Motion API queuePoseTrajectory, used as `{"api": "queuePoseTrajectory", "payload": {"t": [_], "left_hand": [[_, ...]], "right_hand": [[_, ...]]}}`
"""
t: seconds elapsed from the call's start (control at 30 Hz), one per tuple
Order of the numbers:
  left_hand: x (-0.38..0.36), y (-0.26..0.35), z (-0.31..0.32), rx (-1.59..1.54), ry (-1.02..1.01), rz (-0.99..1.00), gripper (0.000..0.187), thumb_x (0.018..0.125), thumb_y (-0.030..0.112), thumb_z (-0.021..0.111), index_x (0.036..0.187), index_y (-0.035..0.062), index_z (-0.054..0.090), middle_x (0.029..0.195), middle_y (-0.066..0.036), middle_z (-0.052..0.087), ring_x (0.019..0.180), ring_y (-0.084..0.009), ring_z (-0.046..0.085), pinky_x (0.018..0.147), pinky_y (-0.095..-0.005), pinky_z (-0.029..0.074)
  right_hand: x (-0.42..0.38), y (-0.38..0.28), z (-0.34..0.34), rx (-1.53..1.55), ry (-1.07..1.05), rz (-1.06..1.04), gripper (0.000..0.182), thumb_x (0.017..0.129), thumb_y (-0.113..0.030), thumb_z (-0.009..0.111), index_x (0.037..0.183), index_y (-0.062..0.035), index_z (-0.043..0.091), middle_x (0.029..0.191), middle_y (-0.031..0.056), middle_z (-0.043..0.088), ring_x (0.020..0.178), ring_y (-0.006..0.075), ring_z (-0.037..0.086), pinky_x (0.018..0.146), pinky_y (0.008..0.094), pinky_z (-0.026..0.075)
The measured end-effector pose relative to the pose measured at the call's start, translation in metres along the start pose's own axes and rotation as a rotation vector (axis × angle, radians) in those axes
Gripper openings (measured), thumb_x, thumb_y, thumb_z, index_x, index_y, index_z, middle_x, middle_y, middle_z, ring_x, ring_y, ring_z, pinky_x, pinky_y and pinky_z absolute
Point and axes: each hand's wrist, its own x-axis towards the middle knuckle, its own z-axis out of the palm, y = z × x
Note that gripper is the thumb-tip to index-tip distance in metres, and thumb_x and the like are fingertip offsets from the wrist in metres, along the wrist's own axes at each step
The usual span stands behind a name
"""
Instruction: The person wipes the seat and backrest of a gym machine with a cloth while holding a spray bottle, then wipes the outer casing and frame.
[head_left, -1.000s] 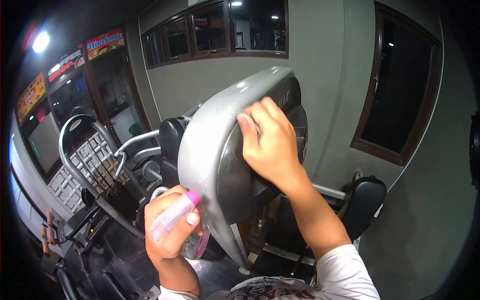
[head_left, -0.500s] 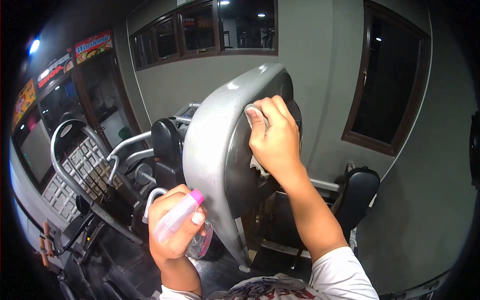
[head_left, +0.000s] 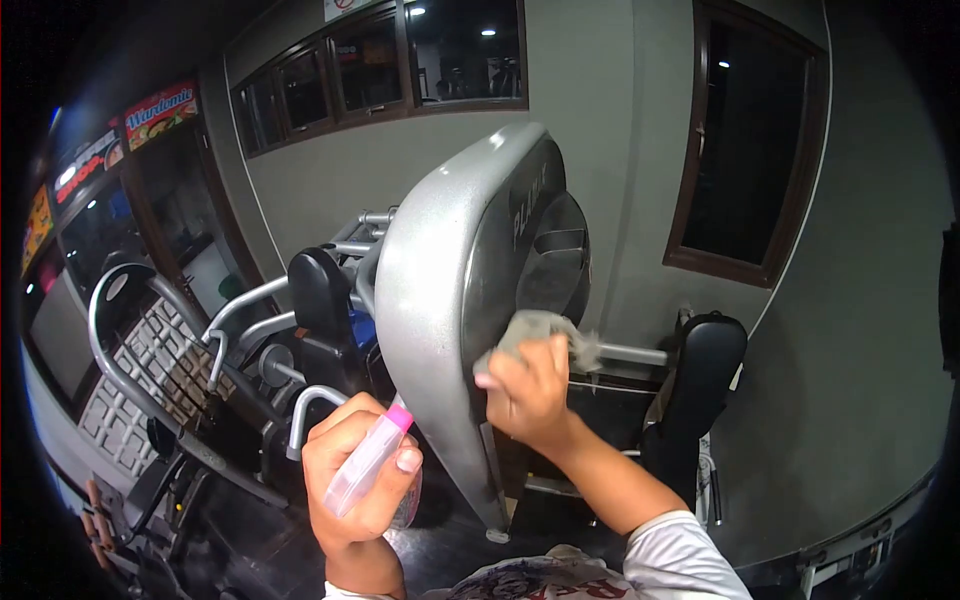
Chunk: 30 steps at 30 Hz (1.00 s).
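Observation:
My left hand (head_left: 350,475) is wrapped round a clear spray bottle (head_left: 362,470) with a pink nozzle tip, low and in front of the machine. A pale grey cloth (head_left: 538,332) is bunched in my right hand (head_left: 530,395), with its loose end trailing to the right. That hand is at the lower part of the dark side panel of the gym machine (head_left: 425,270), next to its silver rim. Whether the cloth presses on the panel there cannot be made out. Raised lettering and a round recessed part show on the panel above the cloth.
Left of the machine stand a black padded backrest (head_left: 318,290) and other gym equipment with silver tubes (head_left: 240,300). At right is another black pad (head_left: 708,365). Behind are a grey wall and a dark-framed window (head_left: 750,140).
My right hand has moved down the side panel with the cloth, uncovering the lettering and the recess. The left hand still holds the bottle. The view has shifted slightly.

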Motion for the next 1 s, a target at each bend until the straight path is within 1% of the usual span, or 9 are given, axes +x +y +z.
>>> {"api": "queuePoseTrajectory", "payload": {"t": [0.07, 0.2, 0.3, 0.47, 0.57, 0.67, 0.83, 0.93, 1.0], "left_hand": [[-0.004, 0.0, -0.004, 0.018, -0.007, 0.011, 0.021, 0.076, 0.016, 0.074, 0.074, -0.0032, 0.065, 0.07, -0.009, 0.059, 0.062, -0.0161, 0.055, 0.058, -0.028, 0.04], [-0.006, 0.003, -0.008, 0.093, -0.02, 0.036, 0.019, 0.075, 0.015, 0.073, 0.075, -0.0029, 0.065, 0.071, -0.009, 0.06, 0.062, -0.0158, 0.055, 0.058, -0.0277, 0.04], [-0.011, 0.009, -0.007, 0.089, 0.024, -0.031, 0.019, 0.075, 0.015, 0.074, 0.075, -0.0027, 0.066, 0.071, -0.009, 0.06, 0.061, -0.0157, 0.055, 0.058, -0.0273, 0.04], [-0.016, 0.006, -0.013, 0.095, 0.058, -0.007, 0.021, 0.076, 0.016, 0.074, 0.076, -0.0029, 0.065, 0.071, -0.009, 0.059, 0.061, -0.0156, 0.055, 0.057, -0.0268, 0.04], [-0.017, 0.004, -0.014, 0.087, 0.048, 0.018, 0.022, 0.077, 0.016, 0.074, 0.077, -0.0035, 0.065, 0.071, -0.009, 0.059, 0.062, -0.0156, 0.056, 0.058, -0.0268, 0.041], [-0.019, 0.004, -0.016, 0.093, 0.018, 0.02, 0.022, 0.077, 0.016, 0.075, 0.078, -0.004, 0.065, 0.072, -0.01, 0.059, 0.062, -0.0158, 0.056, 0.058, -0.0268, 0.041], [-0.026, 0.001, -0.022, 0.076, 0.021, 0.009, 0.022, 0.078, 0.017, 0.074, 0.078, -0.004, 0.066, 0.073, -0.01, 0.06, 0.062, -0.0163, 0.057, 0.058, -0.0271, 0.042], [-0.028, 0.001, -0.023, 0.071, 0.037, -0.013, 0.023, 0.079, 0.017, 0.074, 0.078, -0.0039, 0.066, 0.073, -0.01, 0.06, 0.063, -0.0166, 0.057, 0.058, -0.0272, 0.042], [-0.029, 0.001, -0.024, 0.069, 0.03, -0.02, 0.023, 0.079, 0.018, 0.074, 0.078, -0.0038, 0.066, 0.073, -0.01, 0.06, 0.063, -0.0167, 0.057, 0.059, -0.0274, 0.042]], "right_hand": [[0.056, 0.015, 0.01, 0.093, 0.167, -0.083, 0.011, 0.081, -0.008, 0.07, 0.09, -0.0081, 0.066, 0.088, 0.0093, 0.056, 0.079, 0.0297, 0.051, 0.069, 0.0421, 0.04], [0.14, 0.039, 0.027, 0.172, 0.197, 0.274, 0.01, 0.09, -0.011, 0.063, 0.092, -0.0014, 0.063, 0.093, 0.0147, 0.059, 0.085, 0.0361, 0.054, 0.079, 0.0443, 0.043], [0.141, 0.037, 0.03, 0.114, 0.15, 0.283, 0.013, 0.092, -0.013, 0.061, 0.094, -0.0006, 0.064, 0.095, 0.0169, 0.059, 0.088, 0.0382, 0.054, 0.081, 0.0457, 0.043], [0.037, 0.002, 0.002, 0.093, 0.087, 0.198, 0.014, 0.088, -0.011, 0.066, 0.098, -0.0014, 0.063, 0.095, 0.0151, 0.059, 0.085, 0.0364, 0.055, 0.075, 0.0466, 0.045], [-0.052, -0.016, -0.006, -0.084, -0.126, -0.017, 0.021, 0.08, -0.01, 0.073, 0.098, -0.0074, 0.064, 0.093, 0.0119, 0.058, 0.079, 0.0322, 0.055, 0.068, 0.0447, 0.045], [-0.072, -0.022, -0.001, -0.028, -0.104, -0.053, 0.025, 0.075, -0.01, 0.077, 0.095, -0.0109, 0.064, 0.094, 0.0106, 0.056, 0.078, 0.0316, 0.054, 0.067, 0.0446, 0.044], [0.023, 0.003, 0.001, -0.016, 0.12, -0.144, 0.024, 0.071, -0.002, 0.077, 0.092, -0.009, 0.067, 0.092, 0.0131, 0.054, 0.077, 0.0347, 0.053, 0.068, 0.0454, 0.044], [0.095, 0.021, 0.017, 0.128, 0.308, -0.026, 0.02, 0.08, 0.0, 0.074, 0.096, -0.001, 0.062, 0.091, 0.0166, 0.055, 0.081, 0.0346, 0.056, 0.071, 0.0417, 0.046], [0.132, 0.028, 0.021, 0.207, 0.307, 0.176, 0.019, 0.088, -0.011, 0.072, 0.099, 0.0017, 0.064, 0.096, 0.018, 0.059, 0.087, 0.0365, 0.059, 0.078, 0.0418, 0.048]]}}
